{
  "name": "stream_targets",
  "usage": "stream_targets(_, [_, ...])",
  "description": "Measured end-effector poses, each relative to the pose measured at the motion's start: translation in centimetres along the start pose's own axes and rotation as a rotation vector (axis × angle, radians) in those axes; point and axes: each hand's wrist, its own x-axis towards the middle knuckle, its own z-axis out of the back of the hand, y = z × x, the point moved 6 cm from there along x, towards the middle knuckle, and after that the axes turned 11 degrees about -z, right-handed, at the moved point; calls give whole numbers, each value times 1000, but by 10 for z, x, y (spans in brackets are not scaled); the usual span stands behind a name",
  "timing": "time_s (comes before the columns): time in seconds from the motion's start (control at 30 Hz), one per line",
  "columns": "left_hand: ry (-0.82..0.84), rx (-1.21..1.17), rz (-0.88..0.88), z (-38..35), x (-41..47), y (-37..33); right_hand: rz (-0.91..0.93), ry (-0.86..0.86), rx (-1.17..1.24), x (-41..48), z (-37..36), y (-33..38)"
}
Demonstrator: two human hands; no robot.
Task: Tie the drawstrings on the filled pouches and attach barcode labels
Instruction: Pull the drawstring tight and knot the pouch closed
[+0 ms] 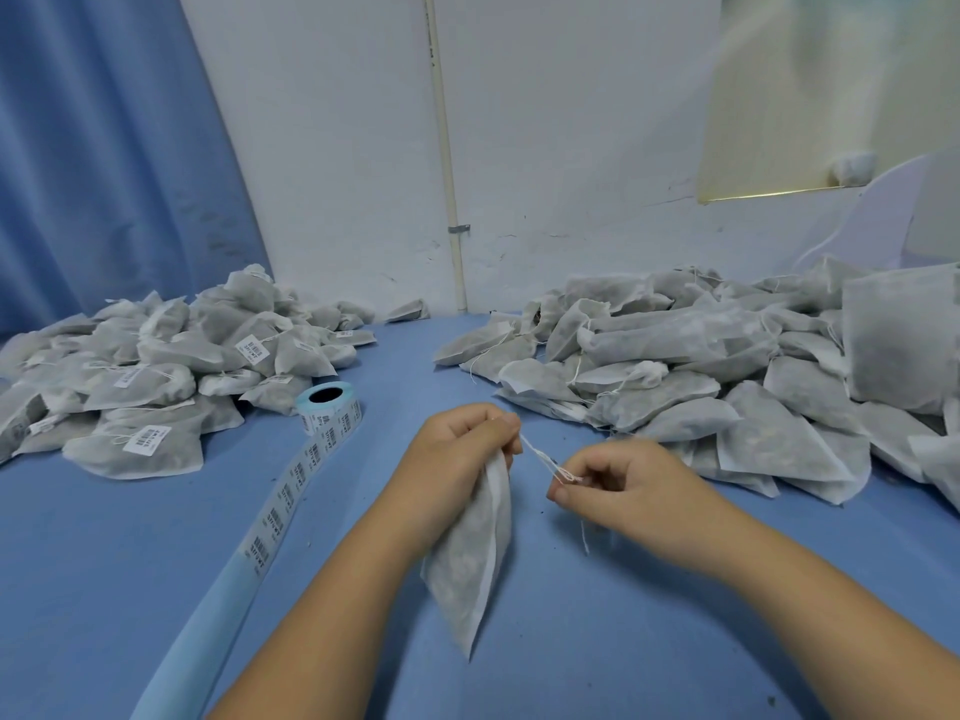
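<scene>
Pouch in hand: one filled pouch (pixel 470 558), held above the worktop (pixel 156 537) near its front middle, neck up, with no label showing on it.
Left hand: the left hand (pixel 457 449) has its fingers (pixel 498 428) clenched round the gathered neck.
Right hand: the right hand (pixel 623 485) pinches the drawstring (pixel 543 459), which runs taut from the neck. One loose end dangles below the hand.
Step in hand: tying, by my judgement. No finished knot can be seen, and the label is not yet on.
Label roll: one label roll (pixel 328 407) stands just left of the hands. Its strip of labels (pixel 283 501) trails toward the near edge.
Left heap: the pouches in the left heap (pixel 156 366) have several barcode labels showing, so I take them as done.
Right heap: the right heap (pixel 701 376) shows no labels and has strings lying loose, so I take these as waiting.
Counts: one pouch in hand, one roll and two heaps. Each heap holds dozens, too many to count exactly.
Progress: the heaps look similar in bulk, so the task is perhaps half done.
</scene>
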Motion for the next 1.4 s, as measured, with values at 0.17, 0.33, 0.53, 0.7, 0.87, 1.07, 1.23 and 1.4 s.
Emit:
stream_targets(0.17, [-100,-209,62,6,1,6,-22,68,54,-4,-2,2])
stream_targets(0.33, [-143,-301,96,11,3,10,-26,60,51,-4,1,1])
stream_targets(0.53, [-172,-222,86,16,3,17,-4,53,66,-6,5,7])
stream_targets(0.7, [-190,-197,78,15,4,20,11,127,73,-10,2,12])
stream_targets(0.87, [-159,-177,68,19,3,20,-21,103,-91,-7,-1,2])
stream_targets(1.07, [-25,-221,39,9,2,15,-36,-25,-161,2,4,-9])
stream_targets(1.23, [48,-239,34,2,1,13,-4,-17,43,2,-2,-6])
stream_targets(1.4, [75,-254,36,0,1,13,46,-1,155,-1,-11,3])
